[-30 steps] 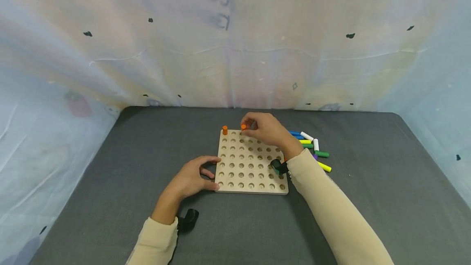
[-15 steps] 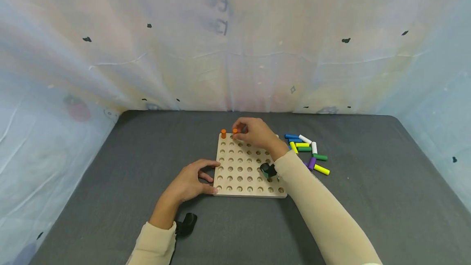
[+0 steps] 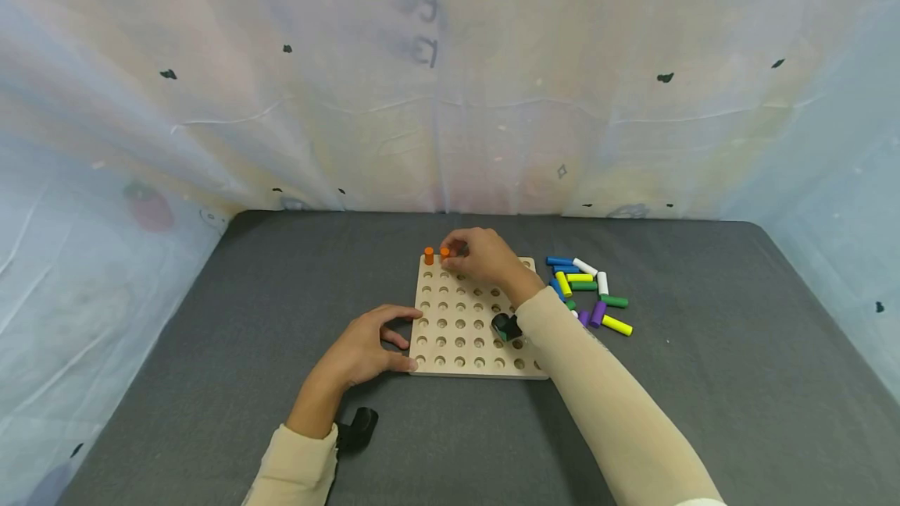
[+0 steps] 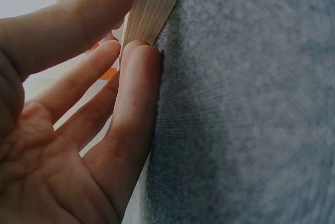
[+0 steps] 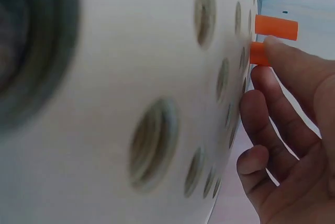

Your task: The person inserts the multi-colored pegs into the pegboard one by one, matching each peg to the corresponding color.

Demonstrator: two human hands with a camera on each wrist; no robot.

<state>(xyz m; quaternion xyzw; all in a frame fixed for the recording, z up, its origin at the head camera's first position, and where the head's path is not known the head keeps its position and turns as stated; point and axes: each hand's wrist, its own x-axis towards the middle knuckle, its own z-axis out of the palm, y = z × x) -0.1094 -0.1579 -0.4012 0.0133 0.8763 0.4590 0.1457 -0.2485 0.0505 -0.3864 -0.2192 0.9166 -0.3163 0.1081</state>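
My right hand [image 3: 485,258] pinches an orange peg [image 5: 259,53] between thumb and fingers at the back row of a wooden peg board [image 3: 450,334]. The peg stands upright in the second hole from the left, its lower end at the board's surface in the right wrist view. Beside it another orange peg [image 3: 429,256] stands in the back left corner hole. My left hand [image 3: 366,346] rests against the board's left edge, thumb near the front left corner and fingers spread further back. In the left wrist view its fingertips touch the striped side of the board [image 4: 152,9].
Loose pegs lie right of the board: blue [image 3: 558,261], white [image 3: 602,283], green [image 3: 615,301], purple [image 3: 598,314] and yellow [image 3: 617,325], several in all. A dark grey cloth [image 3: 316,256] covers the table. A pale patterned curtain [image 3: 492,100] hangs behind and at both sides.
My right hand has moved left along the back row, taking the orange peg from about the third hole to the second and lowering it. The left hand stays at the board's edge.
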